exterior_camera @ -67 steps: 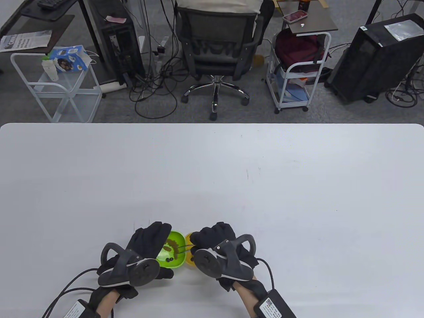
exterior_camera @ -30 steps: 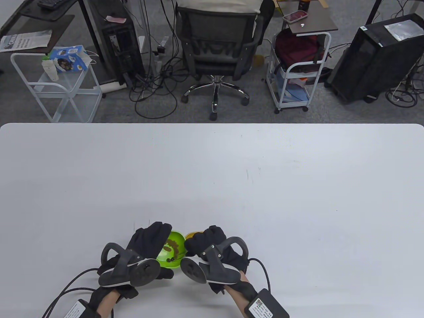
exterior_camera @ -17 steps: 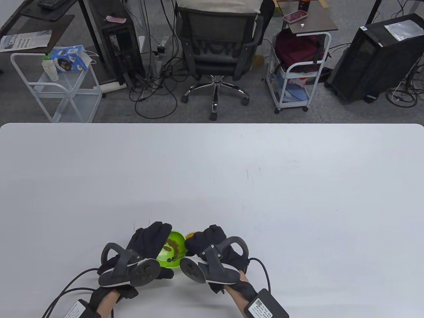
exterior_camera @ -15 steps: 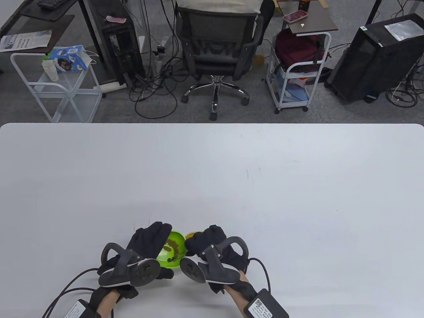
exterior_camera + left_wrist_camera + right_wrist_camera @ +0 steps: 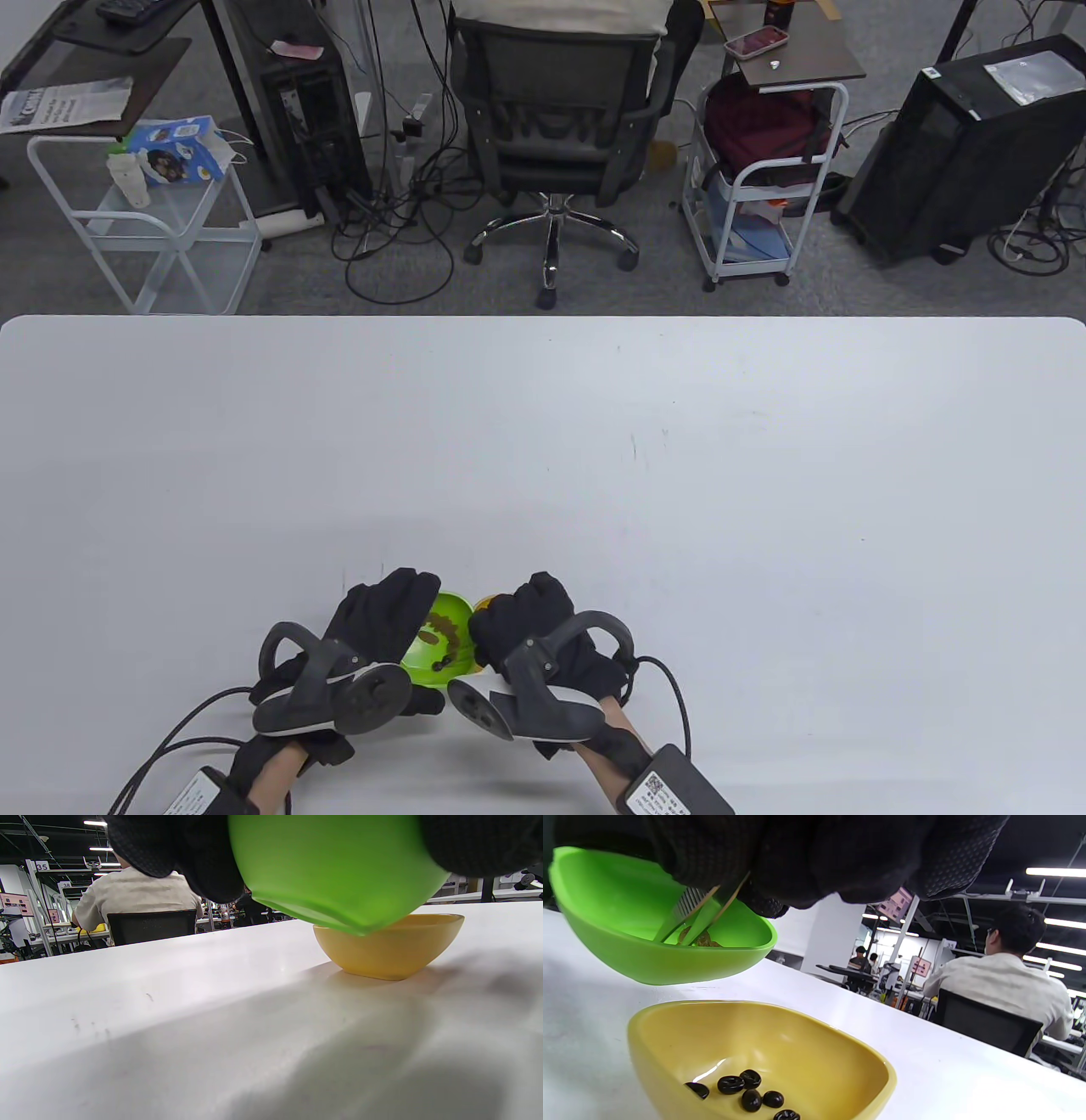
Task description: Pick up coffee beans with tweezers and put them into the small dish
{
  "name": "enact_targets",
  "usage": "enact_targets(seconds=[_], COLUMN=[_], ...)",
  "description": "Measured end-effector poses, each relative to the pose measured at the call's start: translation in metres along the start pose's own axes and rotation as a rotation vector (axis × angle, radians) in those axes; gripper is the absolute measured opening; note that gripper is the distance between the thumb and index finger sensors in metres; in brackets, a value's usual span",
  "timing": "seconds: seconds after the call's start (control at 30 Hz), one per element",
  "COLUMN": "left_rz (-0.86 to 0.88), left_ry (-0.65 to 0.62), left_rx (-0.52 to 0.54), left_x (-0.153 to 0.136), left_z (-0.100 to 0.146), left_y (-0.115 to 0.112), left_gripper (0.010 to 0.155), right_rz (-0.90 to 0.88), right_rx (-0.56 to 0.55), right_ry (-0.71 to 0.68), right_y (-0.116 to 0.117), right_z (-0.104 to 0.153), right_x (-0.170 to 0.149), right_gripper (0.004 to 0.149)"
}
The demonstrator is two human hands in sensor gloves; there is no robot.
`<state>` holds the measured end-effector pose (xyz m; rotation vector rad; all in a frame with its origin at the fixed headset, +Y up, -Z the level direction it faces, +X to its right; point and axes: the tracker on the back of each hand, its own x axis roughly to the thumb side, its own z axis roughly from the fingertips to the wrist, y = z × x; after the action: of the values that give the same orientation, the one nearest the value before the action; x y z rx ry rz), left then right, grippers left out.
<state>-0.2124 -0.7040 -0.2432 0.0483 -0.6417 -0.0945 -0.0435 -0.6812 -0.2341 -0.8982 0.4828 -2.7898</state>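
My left hand (image 5: 386, 615) grips the green bowl (image 5: 439, 649) and holds it tilted just above the table; the left wrist view shows its underside (image 5: 339, 870) off the surface. Dark beans (image 5: 437, 665) lie inside it. My right hand (image 5: 522, 615) pinches the tweezers (image 5: 695, 916), whose tips reach down into the green bowl (image 5: 649, 959). Whether the tips hold a bean is hidden. The yellow dish (image 5: 755, 1035) stands on the table under my right hand with several black beans (image 5: 742, 1084) in it. Only a sliver of the dish (image 5: 485, 604) shows in the table view.
The white table (image 5: 594, 441) stretches far and to both sides of the hands. Glove cables (image 5: 170, 722) trail to the front edge. An office chair (image 5: 556, 110) and carts stand on the floor beyond the far edge.
My right hand has moved left and rolled over the yellow dish, bringing the tweezers into the green bowl. My left hand and the green bowl have stayed put.
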Motion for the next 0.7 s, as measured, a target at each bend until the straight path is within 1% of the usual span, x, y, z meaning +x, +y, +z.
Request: enact_targets(seconds=[0.13, 0.4, 0.7], left_rz=[0.0, -0.004, -0.002], left_ry=[0.001, -0.001, 0.0], left_rx=[0.001, -0.002, 0.0], left_x=[-0.0001, 0.0004, 0.0003], left_z=[0.0, -0.0002, -0.0002], left_y=[0.0001, 0.0, 0.0], left_gripper=[0.115, 0.115, 0.115], right_rz=[0.048, 0.077, 0.049], right_rx=[-0.015, -0.015, -0.009], right_ry=[-0.011, -0.027, -0.012], right_y=[-0.0034, -0.0029, -0.0024], right_z=[-0.0001, -0.0003, -0.0005], right_x=[0.0031, 0.0082, 0.0052], right_gripper=[0.042, 0.042, 0.042])
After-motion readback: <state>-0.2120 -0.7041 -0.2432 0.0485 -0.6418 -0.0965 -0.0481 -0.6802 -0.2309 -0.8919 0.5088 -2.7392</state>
